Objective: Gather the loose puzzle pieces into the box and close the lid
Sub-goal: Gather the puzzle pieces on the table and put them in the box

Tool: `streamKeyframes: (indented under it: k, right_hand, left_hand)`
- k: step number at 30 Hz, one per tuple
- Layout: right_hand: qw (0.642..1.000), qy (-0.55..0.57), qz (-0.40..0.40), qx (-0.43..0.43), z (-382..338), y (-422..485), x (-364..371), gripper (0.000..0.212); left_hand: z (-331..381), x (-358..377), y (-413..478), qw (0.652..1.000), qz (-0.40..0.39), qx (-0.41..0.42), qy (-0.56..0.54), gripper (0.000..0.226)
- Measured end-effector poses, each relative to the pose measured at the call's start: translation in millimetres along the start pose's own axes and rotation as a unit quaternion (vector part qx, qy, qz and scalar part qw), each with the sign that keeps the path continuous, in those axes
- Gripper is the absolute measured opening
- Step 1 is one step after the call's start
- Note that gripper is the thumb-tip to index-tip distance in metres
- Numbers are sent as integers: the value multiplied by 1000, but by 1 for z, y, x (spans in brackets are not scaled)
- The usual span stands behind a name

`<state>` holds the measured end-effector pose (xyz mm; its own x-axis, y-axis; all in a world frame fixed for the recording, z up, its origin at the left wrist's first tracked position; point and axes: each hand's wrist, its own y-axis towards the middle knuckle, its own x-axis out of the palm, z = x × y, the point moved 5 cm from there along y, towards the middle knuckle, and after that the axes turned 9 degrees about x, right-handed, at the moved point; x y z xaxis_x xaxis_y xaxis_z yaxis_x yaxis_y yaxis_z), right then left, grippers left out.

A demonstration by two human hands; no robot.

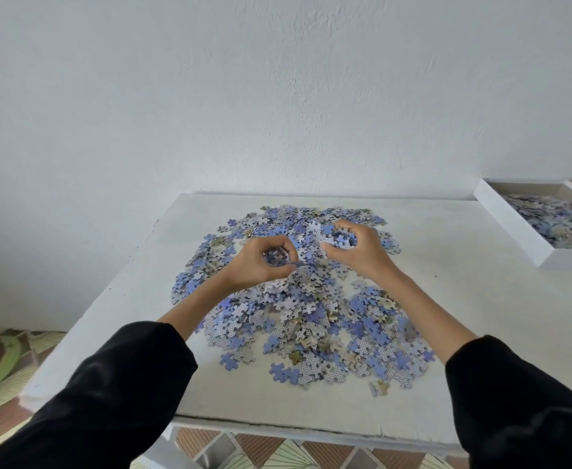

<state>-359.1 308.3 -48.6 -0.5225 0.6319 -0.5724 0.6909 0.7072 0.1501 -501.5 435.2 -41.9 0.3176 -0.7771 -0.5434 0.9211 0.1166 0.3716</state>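
A wide heap of loose blue and grey puzzle pieces (311, 309) covers the middle of the white table (447, 292). My left hand (260, 262) hovers over the heap's left part, its fingers curled around a small bunch of pieces. My right hand (355, 248) is over the far side of the heap, with fingers and thumb closed on a few pieces. The white box (514, 225) stands open at the table's far right and holds several pieces. No lid is in view.
The table stands against a white wall (277, 96). A patterned tiled floor (7, 367) shows to the left and below the table's front edge. Black sleeves cover both forearms.
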Motion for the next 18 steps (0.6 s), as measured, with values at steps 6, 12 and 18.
streamKeyframes:
  k: [6, 12, 18]
  right_hand:
    - [1000, 0, 0, -4, 4, 1, -10, 59]
    - [1000, -4, 8, -7, 11, 1, -24, 59]
    - [1000, -2, 0, -10, 21, 6, -40, 58]
  left_hand:
    - [1, 10, 2, 1000, -7, -11, -5, 6]
    - [8, 23, 12, 999, -27, -10, 17, 18]
    - [13, 37, 25, 999, -37, -18, 27, 12]
